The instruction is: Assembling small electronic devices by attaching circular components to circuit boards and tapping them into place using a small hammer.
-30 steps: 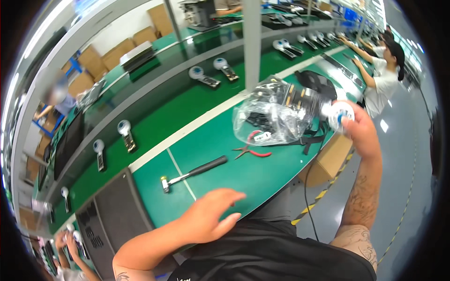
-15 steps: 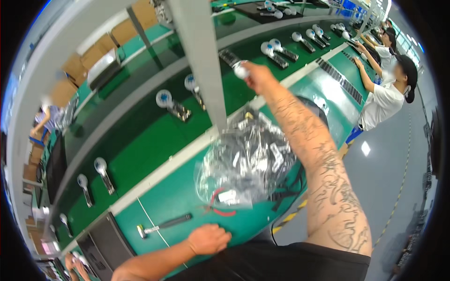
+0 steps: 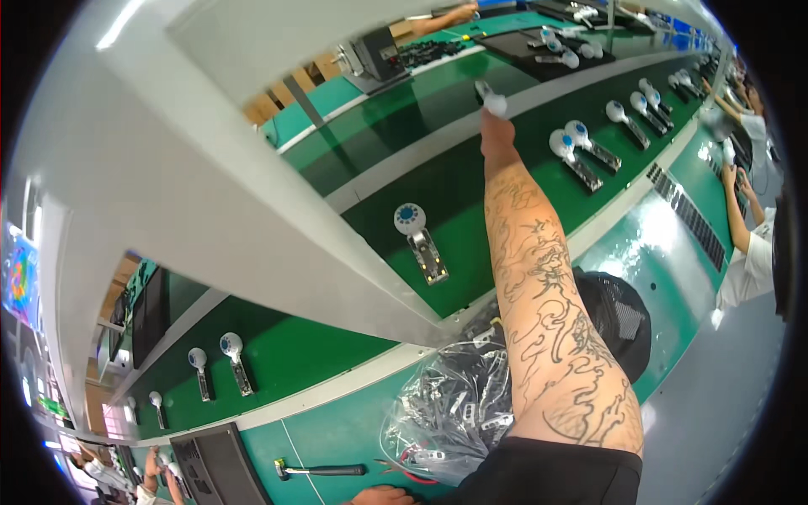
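"What had just changed?"

"The right hand (image 3: pixel 497 135) had gone farther out. A second earlier it had the white gadget (image 3: pixel 496 105) near the plastic bag (image 3: pixel 459 400); half a second later it was over the green belt (image 3: pixel 459 210). Now the arm was stretched out, and the gadget showed against the grey rail (image 3: pixel 396 172) along the belt's far side."

"Had it let go?"

"It didn't look so. The hand seemed closed around the round white head, dark end pointing away, though the fingers were hidden and blurred. I couldn't tell whether the gadget touched anything below."

"So what did that mean?"

"It was well away from the bag, but by my reading not yet set down. A similar gadget (image 3: pixel 421 242) lay on the belt, nearer the body."

"And the left hand (image 3: pixel 383 496)?"

"Only its top showed at the lower edge, close to the hammer (image 3: pixel 330 470) and pliers (image 3: pixel 419 479). How open it was, or whether it held anything, I couldn't tell."
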A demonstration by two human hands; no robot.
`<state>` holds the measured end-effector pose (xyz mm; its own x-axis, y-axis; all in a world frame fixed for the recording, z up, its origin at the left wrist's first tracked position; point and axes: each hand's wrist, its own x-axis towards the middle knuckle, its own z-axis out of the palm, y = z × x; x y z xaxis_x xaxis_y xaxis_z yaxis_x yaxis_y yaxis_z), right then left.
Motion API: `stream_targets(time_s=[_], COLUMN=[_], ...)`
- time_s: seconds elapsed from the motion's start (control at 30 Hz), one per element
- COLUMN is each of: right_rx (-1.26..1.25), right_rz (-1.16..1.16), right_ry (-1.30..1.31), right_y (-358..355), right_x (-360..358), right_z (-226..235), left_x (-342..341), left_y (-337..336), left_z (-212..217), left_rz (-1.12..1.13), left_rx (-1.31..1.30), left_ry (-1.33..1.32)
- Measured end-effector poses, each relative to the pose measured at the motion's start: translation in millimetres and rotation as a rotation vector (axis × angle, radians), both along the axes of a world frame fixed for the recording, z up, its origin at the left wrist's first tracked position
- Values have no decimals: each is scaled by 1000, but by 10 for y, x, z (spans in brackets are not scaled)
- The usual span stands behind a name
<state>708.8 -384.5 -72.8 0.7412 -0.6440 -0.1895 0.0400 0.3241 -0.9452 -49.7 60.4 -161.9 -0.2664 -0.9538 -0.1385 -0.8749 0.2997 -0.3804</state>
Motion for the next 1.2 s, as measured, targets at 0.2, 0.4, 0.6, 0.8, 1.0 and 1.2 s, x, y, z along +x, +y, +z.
stream_targets(time_s=[0.2,0.4,0.6,0.8,1.0,1.2], right_rx=[-325,-763,-1937,-332,-1293,-1384], right_rz=[203,328,-287,566,936,1129], right_ry=[72,104,261,-883,-1255,-727], right_y=[-335,-508,-680,787,2104,2991], right_x=[-299,-1329,-2205,-5026,-7346,-7171], right_z=[117,834,1952,3200,2080,915], left_x=[321,364,158,126,-658,-1721], left_y=[-629,-818,-900,-925,-712,655], left_z=[741,1493,1355,1023,1423,1842], left_rz=[446,677,750,720,754,1150], left_rx=[-136,-235,-503,-654,-453,-841], left_ry=[485,650,657,597,563,625])
